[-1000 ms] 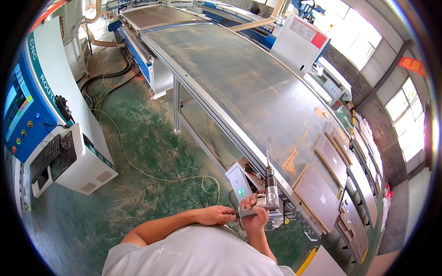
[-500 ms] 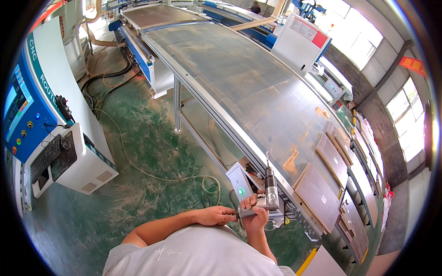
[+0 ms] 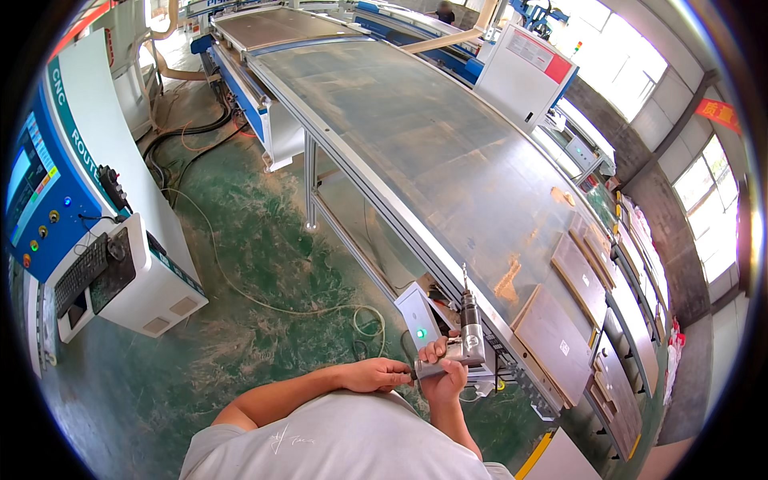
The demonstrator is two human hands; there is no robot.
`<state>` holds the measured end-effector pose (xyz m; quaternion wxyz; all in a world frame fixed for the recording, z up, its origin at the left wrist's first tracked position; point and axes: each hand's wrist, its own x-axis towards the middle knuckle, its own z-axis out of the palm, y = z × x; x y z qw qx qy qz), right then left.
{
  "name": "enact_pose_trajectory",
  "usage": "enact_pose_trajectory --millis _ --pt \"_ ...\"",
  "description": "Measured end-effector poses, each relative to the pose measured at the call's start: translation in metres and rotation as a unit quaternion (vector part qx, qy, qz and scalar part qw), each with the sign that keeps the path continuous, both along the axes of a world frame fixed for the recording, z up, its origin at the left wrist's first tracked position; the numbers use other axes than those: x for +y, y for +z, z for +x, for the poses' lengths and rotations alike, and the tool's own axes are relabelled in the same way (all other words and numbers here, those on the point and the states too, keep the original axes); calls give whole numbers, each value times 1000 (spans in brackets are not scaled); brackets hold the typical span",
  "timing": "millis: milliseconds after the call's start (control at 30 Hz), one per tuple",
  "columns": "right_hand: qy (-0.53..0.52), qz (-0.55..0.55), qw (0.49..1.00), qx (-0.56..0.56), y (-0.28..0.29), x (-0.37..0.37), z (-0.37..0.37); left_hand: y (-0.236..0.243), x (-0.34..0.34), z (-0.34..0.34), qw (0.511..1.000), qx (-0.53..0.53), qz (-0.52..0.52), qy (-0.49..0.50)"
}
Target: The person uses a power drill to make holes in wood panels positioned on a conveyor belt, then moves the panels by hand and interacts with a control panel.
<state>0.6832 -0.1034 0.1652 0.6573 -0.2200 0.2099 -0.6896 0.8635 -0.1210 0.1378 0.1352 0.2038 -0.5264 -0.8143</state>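
My right hand (image 3: 445,379) is wrapped round the handle of a metallic pistol-shaped air drill (image 3: 473,340). A dark chuck with a thin drill bit (image 3: 466,278) points away from me, toward the table edge. My left hand (image 3: 379,374) is closed at the handle's lower end, its fingertips pinching the small dark fitting (image 3: 414,371) there. Those fingers partly cover the fitting, and whether a hose is joined to it cannot be made out. Both hands are in front of my body, beside the near edge of the long table.
The long grey worktable (image 3: 384,136) stretches away, with sawdust and brown panels (image 3: 558,340) at its near right end. Below its edge stands a white box with a green light (image 3: 418,316). A pale hose (image 3: 264,306) lies across the green floor. A control console (image 3: 152,280) stands left.
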Motion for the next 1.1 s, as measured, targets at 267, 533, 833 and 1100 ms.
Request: enact_pose_trajectory --millis 267,533,833,1100 --pt "0 5 1000 -6 -2 1 -1 1 0 0 1000 4 7 -6" --pt "-3 7 1000 1 -5 3 -2 0 2 0 1000 11 18 -7" --pt "-12 14 1000 4 -3 5 -1 -1 3 0 1000 6 6 -9" --pt "-10 11 1000 2 -3 5 -1 -3 3 0 1000 7 21 -11"
